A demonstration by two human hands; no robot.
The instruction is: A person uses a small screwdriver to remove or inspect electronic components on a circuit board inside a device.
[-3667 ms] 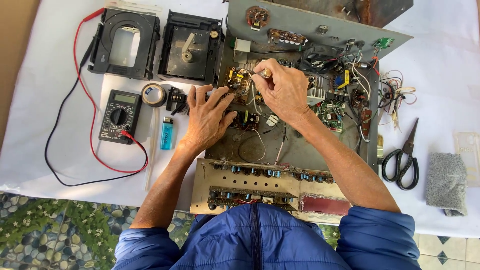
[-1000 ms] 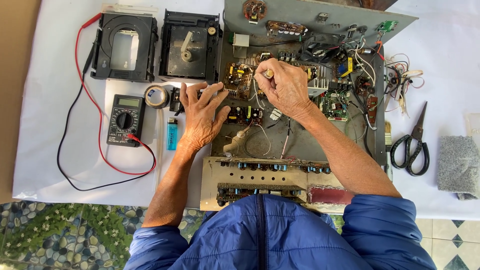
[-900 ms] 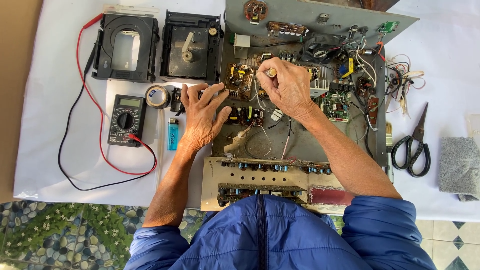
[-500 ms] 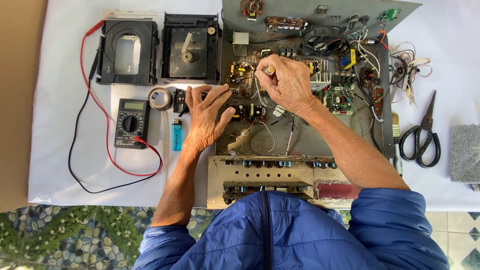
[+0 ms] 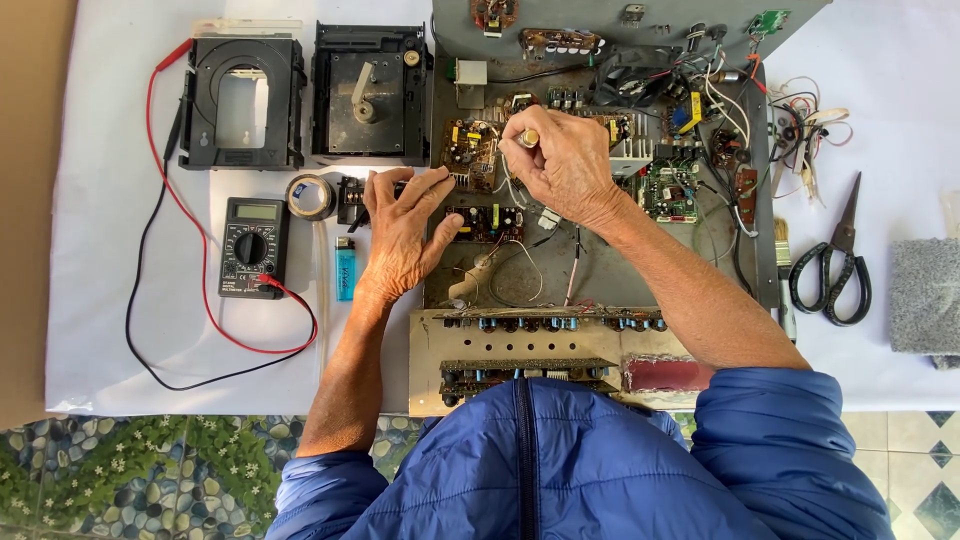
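An opened grey metal chassis (image 5: 600, 270) full of circuit boards and wires lies on a white cloth. My right hand (image 5: 565, 165) is closed around a tool with a yellowish handle end (image 5: 528, 137), held upright over a small circuit board (image 5: 468, 150). My left hand (image 5: 400, 235) rests flat with fingers spread on the chassis's left edge, its fingertips touching that board. A second small board (image 5: 490, 222) sits just right of the left hand.
Left of the chassis lie a black multimeter (image 5: 252, 245) with red and black leads, a tape roll (image 5: 310, 195), a blue lighter (image 5: 344, 268) and two black drive mechanisms (image 5: 240, 100). Black scissors (image 5: 835, 265), a brush and a grey pad (image 5: 925, 295) lie at right.
The view has shifted slightly. My right hand stays on the tool over the board, and my left hand stays at the chassis edge; neither has let go.
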